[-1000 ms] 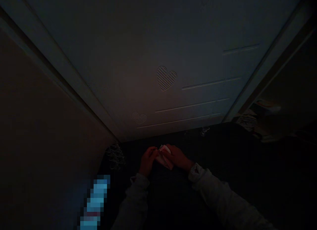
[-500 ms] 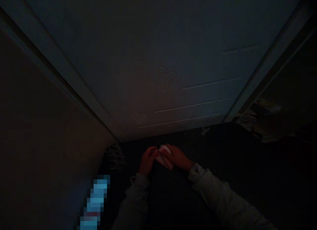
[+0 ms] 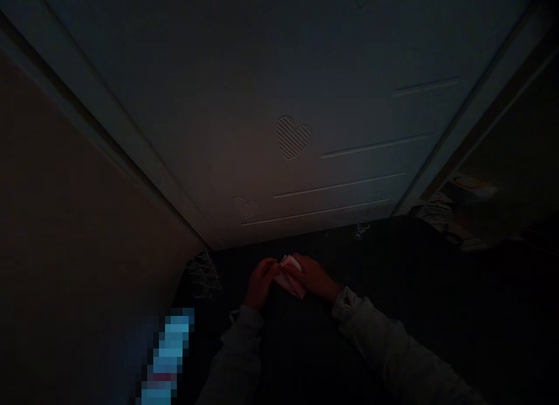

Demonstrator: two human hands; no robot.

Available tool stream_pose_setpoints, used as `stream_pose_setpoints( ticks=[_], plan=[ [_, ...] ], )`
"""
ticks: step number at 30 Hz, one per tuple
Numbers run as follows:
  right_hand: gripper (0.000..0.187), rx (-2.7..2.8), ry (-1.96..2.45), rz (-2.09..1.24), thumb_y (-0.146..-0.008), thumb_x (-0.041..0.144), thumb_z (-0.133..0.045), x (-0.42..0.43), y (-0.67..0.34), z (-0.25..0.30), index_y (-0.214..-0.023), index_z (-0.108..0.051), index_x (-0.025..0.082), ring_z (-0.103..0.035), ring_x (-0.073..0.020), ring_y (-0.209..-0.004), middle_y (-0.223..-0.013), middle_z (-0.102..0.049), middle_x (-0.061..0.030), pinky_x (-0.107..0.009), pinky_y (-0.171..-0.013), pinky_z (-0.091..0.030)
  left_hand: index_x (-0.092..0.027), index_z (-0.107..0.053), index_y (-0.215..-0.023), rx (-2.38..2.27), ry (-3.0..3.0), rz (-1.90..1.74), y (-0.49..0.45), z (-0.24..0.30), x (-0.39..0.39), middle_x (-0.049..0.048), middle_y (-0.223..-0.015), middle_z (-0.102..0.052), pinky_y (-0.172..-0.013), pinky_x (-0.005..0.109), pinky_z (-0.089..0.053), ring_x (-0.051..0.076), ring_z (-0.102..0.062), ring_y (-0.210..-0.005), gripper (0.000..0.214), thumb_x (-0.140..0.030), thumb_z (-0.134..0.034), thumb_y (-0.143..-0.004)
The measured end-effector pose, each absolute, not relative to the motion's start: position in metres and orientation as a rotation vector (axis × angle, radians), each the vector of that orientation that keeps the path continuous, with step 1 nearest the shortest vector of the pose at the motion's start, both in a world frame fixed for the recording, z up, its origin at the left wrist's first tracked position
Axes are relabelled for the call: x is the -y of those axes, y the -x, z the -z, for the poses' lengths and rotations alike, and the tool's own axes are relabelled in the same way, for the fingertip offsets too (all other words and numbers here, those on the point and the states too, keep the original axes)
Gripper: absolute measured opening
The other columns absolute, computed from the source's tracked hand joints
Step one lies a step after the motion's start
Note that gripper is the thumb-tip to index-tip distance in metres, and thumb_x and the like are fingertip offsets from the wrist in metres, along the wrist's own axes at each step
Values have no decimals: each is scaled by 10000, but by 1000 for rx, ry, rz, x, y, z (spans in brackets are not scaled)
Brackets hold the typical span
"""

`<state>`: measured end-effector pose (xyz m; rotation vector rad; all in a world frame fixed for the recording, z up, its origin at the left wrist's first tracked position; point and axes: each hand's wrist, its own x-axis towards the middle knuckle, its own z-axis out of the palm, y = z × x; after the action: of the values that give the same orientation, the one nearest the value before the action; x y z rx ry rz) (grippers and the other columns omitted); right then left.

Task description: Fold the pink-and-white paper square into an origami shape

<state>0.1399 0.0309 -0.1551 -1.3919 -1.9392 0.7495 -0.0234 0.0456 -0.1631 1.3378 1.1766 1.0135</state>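
Note:
A small pink folded piece, paper by its look (image 3: pixel 292 284), lies between my two hands above a dark tabletop (image 3: pixel 301 347). My left hand (image 3: pixel 262 281) pinches its upper left corner with thumb and fingertips. From the other side, my right hand (image 3: pixel 315 278) grips the upper right part, fingers closed over it. A pale edge of the paper shows between the hands, while its lower end points down and to the right. The dim light hides the finer folds and some fingertips.
Clear, ring-like pieces (image 3: pixel 204 276) cluster at the table's left corner. Another small clear object (image 3: pixel 361 229) stands at the back edge, against a pale door (image 3: pixel 349 120) with heart carvings. A blurred bright screen (image 3: pixel 168 352) is at lower left. Stacked items (image 3: pixel 474 187) sit at right.
Both hands and the folded paper stay nearly in place. Only the light on the door and walls has shifted slightly.

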Motion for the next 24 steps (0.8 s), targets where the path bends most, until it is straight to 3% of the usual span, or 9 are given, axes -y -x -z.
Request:
stream_pose_setpoints(
  ticks=[24],
  plan=[
    [276, 1927, 1401, -769, -821, 416, -375, -30, -139, 153, -834, -522, 183, -505, -131, -687, -756, -562, -17, -224, -599, -343, -168, -556, -874, -1195, -1325, -1004, 23, 161, -45, 16, -729, -617, -685, 275, -431, 165, -574, -724, 294, -386, -532, -679]
  ],
)
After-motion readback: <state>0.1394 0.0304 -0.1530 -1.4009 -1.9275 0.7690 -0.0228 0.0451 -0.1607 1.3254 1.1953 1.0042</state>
